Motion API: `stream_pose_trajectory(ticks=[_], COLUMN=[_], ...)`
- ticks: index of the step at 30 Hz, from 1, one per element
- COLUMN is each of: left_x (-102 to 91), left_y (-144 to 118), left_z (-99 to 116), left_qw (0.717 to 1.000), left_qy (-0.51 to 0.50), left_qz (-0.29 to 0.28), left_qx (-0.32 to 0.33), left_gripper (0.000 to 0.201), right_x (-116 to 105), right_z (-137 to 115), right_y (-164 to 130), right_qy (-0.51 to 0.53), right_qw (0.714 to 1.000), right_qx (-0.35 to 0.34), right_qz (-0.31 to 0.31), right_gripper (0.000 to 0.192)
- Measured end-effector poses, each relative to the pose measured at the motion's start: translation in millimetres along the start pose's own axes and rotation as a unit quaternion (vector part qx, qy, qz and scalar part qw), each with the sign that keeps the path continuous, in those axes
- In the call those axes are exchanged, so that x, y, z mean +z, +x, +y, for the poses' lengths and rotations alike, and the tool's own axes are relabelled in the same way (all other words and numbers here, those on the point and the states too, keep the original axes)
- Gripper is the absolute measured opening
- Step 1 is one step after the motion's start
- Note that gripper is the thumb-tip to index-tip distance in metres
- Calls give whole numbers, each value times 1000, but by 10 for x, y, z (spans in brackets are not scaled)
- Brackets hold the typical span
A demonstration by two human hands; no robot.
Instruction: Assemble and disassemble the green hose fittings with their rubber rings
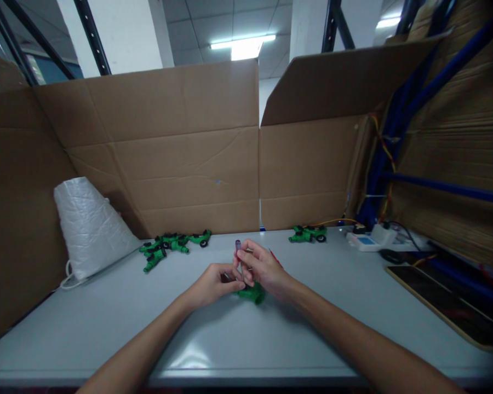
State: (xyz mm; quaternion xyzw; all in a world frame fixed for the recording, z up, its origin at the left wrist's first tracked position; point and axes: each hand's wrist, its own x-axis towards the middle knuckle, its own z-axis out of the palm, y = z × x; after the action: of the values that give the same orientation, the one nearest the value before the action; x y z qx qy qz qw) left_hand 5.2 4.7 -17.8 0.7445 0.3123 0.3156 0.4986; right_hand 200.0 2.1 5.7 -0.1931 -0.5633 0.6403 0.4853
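Note:
My right hand (267, 271) is closed round a small screwdriver (238, 247) with a purple-red handle, its thin shaft pointing down. Directly beneath, a green plastic piece (252, 294) rests on or just over the table, partly covered by my fingers. My left hand (217, 284) is closed at the left side of that piece, thumb and fingers together close to the screwdriver's tip. Whether a screw sits at the tip is hidden. Behind my right hand a thin red thing (276, 258) shows in part.
Several green and black plastic assemblies (175, 242) lie at the back left, beside a white padded bag (92, 227). Another green assembly with a black wheel (308, 234) sits back right. Further right are a power strip (365, 242) and a dark flat panel (439, 301). Cardboard walls (181, 180) enclose the table.

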Motion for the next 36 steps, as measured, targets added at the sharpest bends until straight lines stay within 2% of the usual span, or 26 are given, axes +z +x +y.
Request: stream_pose_trajectory(ticks=[6, 11, 16, 25, 30, 36], left_x=[-3, 11, 11, 27, 0, -3], left_y=[-6, 0, -5, -3, -11, -6], left_z=[20, 62, 60, 73, 68, 17], left_qw=[1000, 1000, 1000, 1000, 1000, 1000], left_qy=[13, 1, 15, 12, 12, 21], left_qz=[-1, -3, -5, 5, 13, 14], left_qx=[0, 12, 13, -1, -12, -6], left_gripper=[33, 35, 37, 38, 39, 38], right_x=[-1, 1, 4, -34, -32, -24], right_z=[14, 30, 53, 57, 54, 32], right_y=[14, 4, 18, 41, 31, 13], right_qy=[4, 14, -16, -28, -10, -41], right_qw=[1000, 1000, 999, 998, 999, 997], right_qx=[-15, -12, -39, -48, -47, -60], right_qz=[6, -3, -17, 11, 10, 16], right_gripper=[47, 43, 40, 48, 41, 40])
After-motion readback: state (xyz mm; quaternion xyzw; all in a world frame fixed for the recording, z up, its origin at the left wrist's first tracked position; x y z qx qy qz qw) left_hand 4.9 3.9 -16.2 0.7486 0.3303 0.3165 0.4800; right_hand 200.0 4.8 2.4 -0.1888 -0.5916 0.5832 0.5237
